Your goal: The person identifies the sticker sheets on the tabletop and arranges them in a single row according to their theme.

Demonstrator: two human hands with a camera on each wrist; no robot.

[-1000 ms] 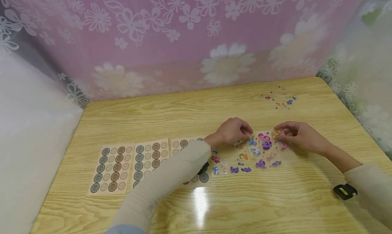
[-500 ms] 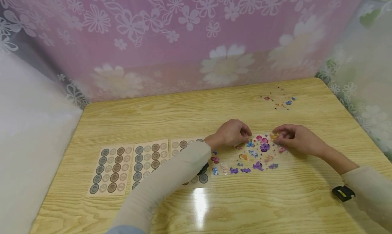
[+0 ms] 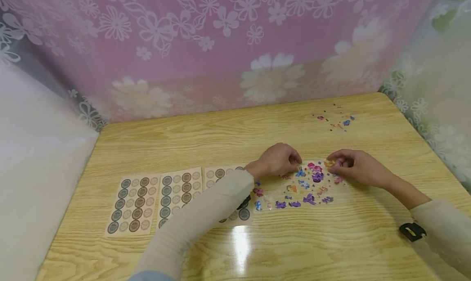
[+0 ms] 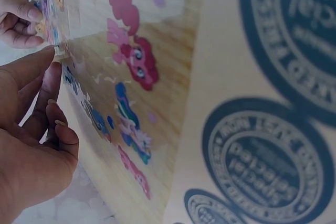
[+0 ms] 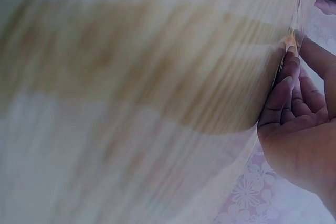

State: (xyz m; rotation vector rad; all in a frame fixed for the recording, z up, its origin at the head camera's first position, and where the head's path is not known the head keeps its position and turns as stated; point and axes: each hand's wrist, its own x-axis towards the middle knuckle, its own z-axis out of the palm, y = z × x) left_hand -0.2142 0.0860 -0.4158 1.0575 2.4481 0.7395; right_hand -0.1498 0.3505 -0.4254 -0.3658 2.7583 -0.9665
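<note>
A clear sticker sheet with colourful cartoon ponies (image 3: 317, 177) spans the space between both hands near the table's right half. My left hand (image 3: 277, 159) pinches its far left corner between thumb and fingers. At the far right corner, my right hand (image 3: 364, 166) pinches the sheet, its fingertips over an orange sticker. Directly left lies another clear pony sticker sheet (image 3: 281, 205), partly under my left forearm. In the left wrist view, pink pony stickers (image 4: 137, 61) show on that clear sheet beside a paper label sheet.
Paper sheets of round stickers (image 3: 133, 205) lie in a row on the left, the third partly covered by my left sleeve (image 3: 198, 215). More small pony stickers (image 3: 346, 122) lie at the back right. A floral curtain (image 3: 272, 76) hangs behind the table (image 3: 184, 142).
The held clear sheet has moved slightly left and towards the table, closing up to the sheet beside it. My right hand has shifted a little left with it; the left hand barely moved.
</note>
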